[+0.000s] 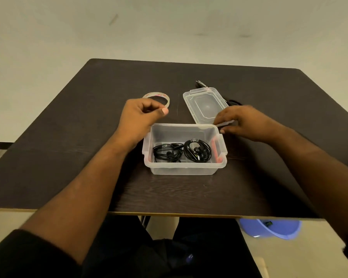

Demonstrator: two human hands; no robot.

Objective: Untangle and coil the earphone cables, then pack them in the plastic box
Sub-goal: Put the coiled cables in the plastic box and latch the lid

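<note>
Both forearms reach up from the bottom of the frame over the dark table [68, 137], and between them, at centre, sits the clear plastic box [184, 169], open on top. Two black earphone coils lie side by side on its floor: one coil [167, 153] to the left, the other coil [197, 152] to the right, each wound and apparently bound at the top.

With both coils packed, I judge the next step to be closing the box. Its lid [204, 104] lies flat on the table just above and right of the box, its long axis running from upper left to lower right, the near end almost at the box's far right corner.

Right hand [243, 122] is clearly the nearer one: its fingers rest at that near end of the lid, loosely curled; whether they already pinch the edge I cannot tell. Left hand [142, 112] hovers at centre left, half closed with thumb against fingers; whether it holds anything is unclear. A roll of tape [165, 96] lies just beyond it.

A dark object behind the lid is too hidden to identify.
</note>
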